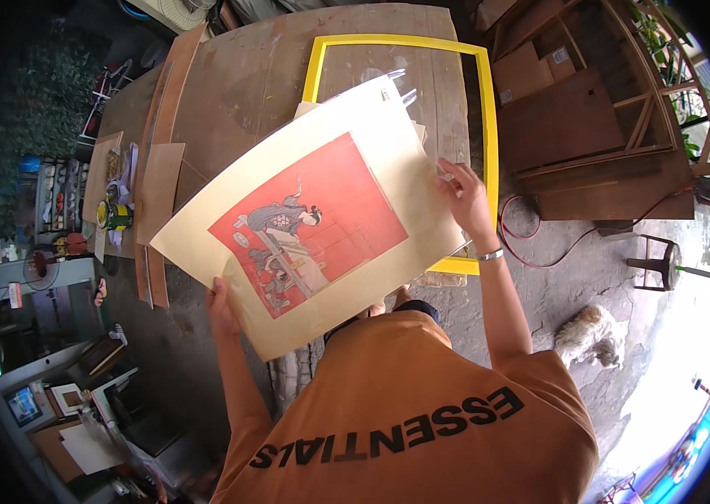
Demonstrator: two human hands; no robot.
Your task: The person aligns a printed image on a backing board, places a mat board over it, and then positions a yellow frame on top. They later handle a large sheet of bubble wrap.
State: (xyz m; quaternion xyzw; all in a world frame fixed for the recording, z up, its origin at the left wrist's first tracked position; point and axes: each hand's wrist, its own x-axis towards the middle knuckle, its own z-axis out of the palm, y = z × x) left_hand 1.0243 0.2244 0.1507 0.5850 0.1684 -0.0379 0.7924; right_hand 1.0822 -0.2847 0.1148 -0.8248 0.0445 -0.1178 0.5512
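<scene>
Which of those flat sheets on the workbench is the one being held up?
The cream-bordered print with the red picture, gripped by both hands; the brown cardboard sheets lie untouched at the left.

The big print [313,227] is covering most of the left hand [222,304], its fingers tucked behind, and hiding the yellow frame's [489,134] lower-left corner on the bench [237,76].
</scene>
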